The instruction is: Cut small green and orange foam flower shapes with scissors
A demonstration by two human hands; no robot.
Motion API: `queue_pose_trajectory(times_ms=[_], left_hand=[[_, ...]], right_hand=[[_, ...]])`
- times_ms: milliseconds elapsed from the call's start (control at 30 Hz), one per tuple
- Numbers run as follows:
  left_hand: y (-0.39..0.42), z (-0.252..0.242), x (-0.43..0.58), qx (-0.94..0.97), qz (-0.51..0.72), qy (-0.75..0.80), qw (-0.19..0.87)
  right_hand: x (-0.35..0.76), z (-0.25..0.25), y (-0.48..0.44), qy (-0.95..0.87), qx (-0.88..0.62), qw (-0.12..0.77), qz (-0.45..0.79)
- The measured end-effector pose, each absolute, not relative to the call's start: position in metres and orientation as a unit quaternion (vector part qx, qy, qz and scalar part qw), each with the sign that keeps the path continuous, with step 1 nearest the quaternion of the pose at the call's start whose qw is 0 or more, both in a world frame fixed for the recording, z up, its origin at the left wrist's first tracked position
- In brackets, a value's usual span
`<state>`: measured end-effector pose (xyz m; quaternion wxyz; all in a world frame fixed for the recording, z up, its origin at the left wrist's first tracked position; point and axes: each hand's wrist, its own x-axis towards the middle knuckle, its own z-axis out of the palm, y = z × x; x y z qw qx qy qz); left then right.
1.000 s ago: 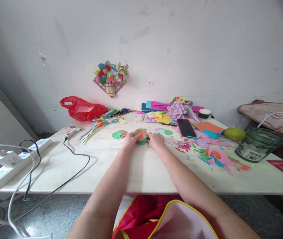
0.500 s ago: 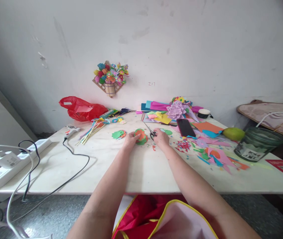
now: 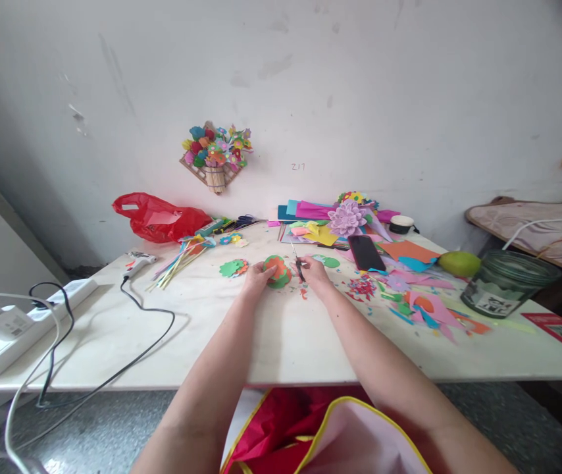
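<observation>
Between the fingers of my left hand [image 3: 258, 279] is an orange and green foam flower cutout [image 3: 277, 271], the orange piece lying over the green one. My right hand [image 3: 314, 271] is closed around the handles of a pair of scissors [image 3: 298, 264], whose blades point away from me toward the wall. A small gap separates the scissors from the cutout. Left of my left hand lie more green and orange scalloped cutouts [image 3: 232, 268]. Green round pieces [image 3: 329, 261] lie just beyond my right hand. Small orange scraps [image 3: 303, 293] are scattered below the scissors.
A glue gun [image 3: 137, 264] with its cable and a power strip [image 3: 29, 329] are at the left. Paper strips [image 3: 176, 266] and a red plastic bag [image 3: 162, 218] lie behind. On the right are a phone [image 3: 366, 253], foam scraps [image 3: 432, 309], a green fruit [image 3: 459, 263] and a glass jar [image 3: 505, 286].
The scissors in my right hand have turned, their blades now pointing more straight ahead. My left hand still holds the cutout. The whole view has shifted slightly.
</observation>
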<state>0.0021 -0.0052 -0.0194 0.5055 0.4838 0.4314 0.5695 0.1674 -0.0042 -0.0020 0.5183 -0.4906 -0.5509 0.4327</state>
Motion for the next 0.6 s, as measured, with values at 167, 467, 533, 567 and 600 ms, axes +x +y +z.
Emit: queue_pose_trajectory(times_ms=[167,467,533,567,600], left_hand=[[-0.0053,-0.0178,0.0018,0.484,0.581,0.443,0.481],[-0.0074,-0.0118,0.0061,0.486,0.605,0.442,0.450],[-0.0073,-0.0124,0.0059,0.493,0.599,0.443,0.449],[-0.0071,-0.0128,0.0057,0.496,0.596,0.445,0.448],[-0.0071,-0.0132,0.0055,0.501,0.592,0.446,0.447]], right_hand=[[0.1683,0.0066,-0.0130,-0.544,-0.478,0.528,0.443],[0.1657,-0.0025,-0.0073,-0.543,-0.456,0.541,0.452],[0.1662,-0.0004,-0.0096,-0.532,-0.445,0.548,0.467],[0.1666,0.0009,-0.0108,-0.523,-0.443,0.551,0.475],[0.1669,0.0023,-0.0118,-0.513,-0.442,0.556,0.482]])
